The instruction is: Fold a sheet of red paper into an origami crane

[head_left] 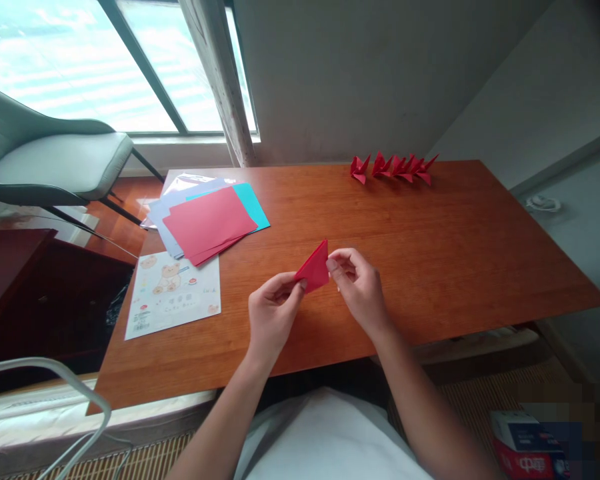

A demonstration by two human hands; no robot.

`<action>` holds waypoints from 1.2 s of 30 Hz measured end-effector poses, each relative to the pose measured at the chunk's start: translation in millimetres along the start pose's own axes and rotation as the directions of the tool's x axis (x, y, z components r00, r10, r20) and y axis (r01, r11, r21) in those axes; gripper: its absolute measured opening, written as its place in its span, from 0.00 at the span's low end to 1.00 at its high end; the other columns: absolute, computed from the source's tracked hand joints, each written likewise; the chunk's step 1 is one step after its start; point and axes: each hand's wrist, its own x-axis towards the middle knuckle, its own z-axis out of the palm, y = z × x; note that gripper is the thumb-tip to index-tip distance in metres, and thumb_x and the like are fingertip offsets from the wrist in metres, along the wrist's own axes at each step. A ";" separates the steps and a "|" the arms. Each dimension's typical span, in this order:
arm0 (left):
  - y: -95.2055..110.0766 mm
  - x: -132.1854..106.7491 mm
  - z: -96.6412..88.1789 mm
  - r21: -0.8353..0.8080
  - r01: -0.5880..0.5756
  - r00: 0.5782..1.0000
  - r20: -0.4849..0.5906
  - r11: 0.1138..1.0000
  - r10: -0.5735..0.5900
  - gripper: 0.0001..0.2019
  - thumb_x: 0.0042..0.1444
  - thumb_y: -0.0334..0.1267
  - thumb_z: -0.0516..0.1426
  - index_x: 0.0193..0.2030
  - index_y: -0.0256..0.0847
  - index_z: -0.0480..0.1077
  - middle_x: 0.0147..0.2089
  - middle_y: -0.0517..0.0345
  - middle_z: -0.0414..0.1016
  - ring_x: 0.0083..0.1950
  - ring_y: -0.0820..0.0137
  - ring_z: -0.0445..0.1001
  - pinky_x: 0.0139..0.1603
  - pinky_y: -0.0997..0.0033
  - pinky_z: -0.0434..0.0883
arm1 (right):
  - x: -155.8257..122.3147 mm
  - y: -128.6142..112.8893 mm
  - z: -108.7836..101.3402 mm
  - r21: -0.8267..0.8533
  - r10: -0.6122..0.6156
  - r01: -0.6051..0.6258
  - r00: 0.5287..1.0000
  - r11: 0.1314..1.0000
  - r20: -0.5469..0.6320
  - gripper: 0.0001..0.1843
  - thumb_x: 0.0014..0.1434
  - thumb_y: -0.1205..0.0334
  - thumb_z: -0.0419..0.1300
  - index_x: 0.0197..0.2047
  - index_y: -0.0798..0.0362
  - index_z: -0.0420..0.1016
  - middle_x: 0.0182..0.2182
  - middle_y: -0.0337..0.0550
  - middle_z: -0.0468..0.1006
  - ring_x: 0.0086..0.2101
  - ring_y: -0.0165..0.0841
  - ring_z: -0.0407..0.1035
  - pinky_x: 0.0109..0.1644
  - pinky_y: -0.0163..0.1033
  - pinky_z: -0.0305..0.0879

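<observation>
A piece of folded red paper (316, 268) is held up above the front middle of the table, its pointed corner upward. My left hand (275, 308) pinches its lower left corner between thumb and fingers. At the paper's right edge, my right hand (357, 283) has its thumb and forefinger closed on the side. Several finished red paper cranes (397, 168) stand in a row at the table's back edge. To the left lies a stack of red paper sheets (210, 223), with a turquoise sheet (253, 205) showing from under it.
The wooden table (430, 253) reaches the wall. A white sheet with bear drawings (175, 293) lies at its left end, near pale lilac sheets (163, 223). Beyond are a grey chair (60, 160), a window and a curtain (220, 73). A white tube (65, 373) curves at lower left.
</observation>
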 end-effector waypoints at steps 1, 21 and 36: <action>-1.4 -0.1 1.1 0.000 -0.017 0.999 -0.036 1.000 0.017 0.08 0.54 0.39 0.67 0.38 0.39 0.78 0.35 0.56 0.83 0.35 0.69 0.80 0.39 0.72 0.76 | -2.6 0.2 2.2 -0.028 -0.008 0.007 1.000 1.000 -0.025 0.13 0.63 0.49 0.62 0.41 0.50 0.74 0.35 0.41 0.79 0.33 0.33 0.74 0.33 0.35 0.67; -1.4 -7.7 5.0 0.296 -0.269 0.954 -0.052 0.917 0.296 0.04 0.60 0.34 0.60 0.41 0.41 0.75 0.37 0.57 0.82 0.37 0.69 0.80 0.40 0.73 0.77 | -16.1 -11.5 24.7 -0.310 -0.309 0.248 0.936 0.918 -0.169 0.08 0.65 0.66 0.60 0.45 0.48 0.79 0.41 0.45 0.78 0.37 0.35 0.72 0.36 0.39 0.70; -3.3 -6.8 2.5 0.253 -0.233 0.953 -0.132 0.939 0.272 0.03 0.59 0.33 0.61 0.41 0.41 0.75 0.38 0.57 0.82 0.37 0.68 0.81 0.41 0.72 0.78 | -26.2 -15.6 37.8 -0.368 -0.405 0.335 0.905 0.867 -0.130 0.08 0.65 0.68 0.60 0.47 0.49 0.74 0.38 0.44 0.80 0.37 0.35 0.75 0.39 0.40 0.72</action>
